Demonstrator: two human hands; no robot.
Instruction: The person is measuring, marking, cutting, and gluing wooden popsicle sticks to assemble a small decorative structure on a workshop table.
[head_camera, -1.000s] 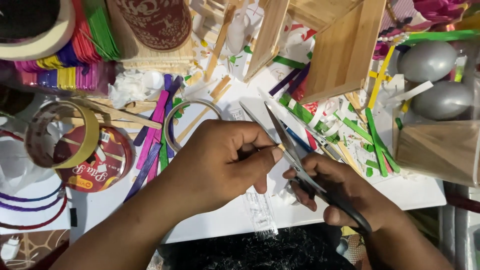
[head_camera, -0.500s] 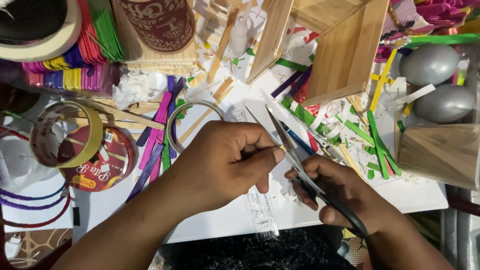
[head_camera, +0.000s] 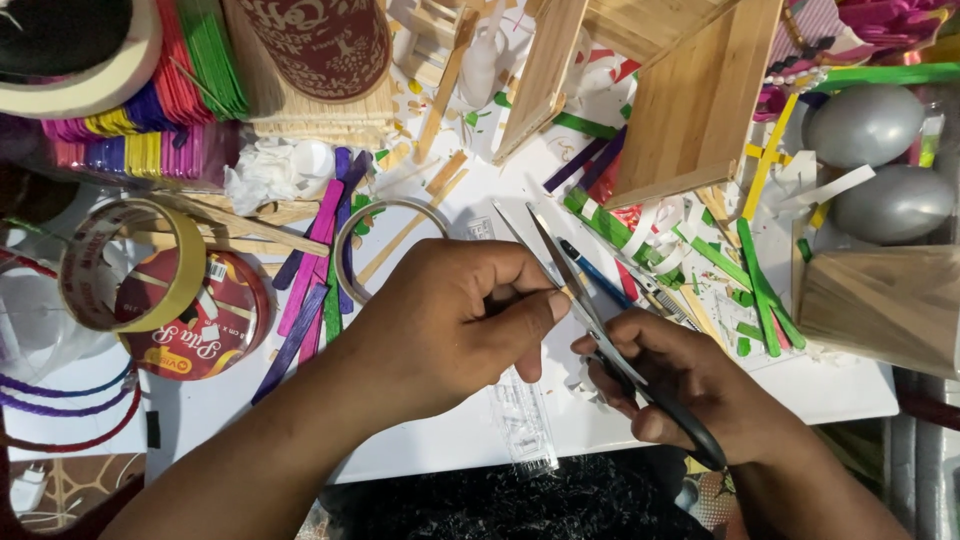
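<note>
My right hand (head_camera: 690, 385) grips a pair of black-handled scissors (head_camera: 570, 275), blades parted and pointing up-left over the white work surface (head_camera: 440, 440). My left hand (head_camera: 450, 315) is closed, pinching a small thin piece at the blades' base; the piece is mostly hidden by my fingers. A clear ruler (head_camera: 520, 420) lies just below my left hand. Small white scraps lie under the scissors.
Coloured craft sticks (head_camera: 315, 270) and a tape ring (head_camera: 385, 245) lie left of my hands. Masking tape roll (head_camera: 130, 265), a red round lid (head_camera: 195, 320), wooden stick structures (head_camera: 695, 100), two silver balloons (head_camera: 880, 160) and green and yellow sticks (head_camera: 755, 260) crowd the surface.
My hands and the scissors have barely shifted; the view has moved slightly, and the left fingers stay pinched at the blades.
</note>
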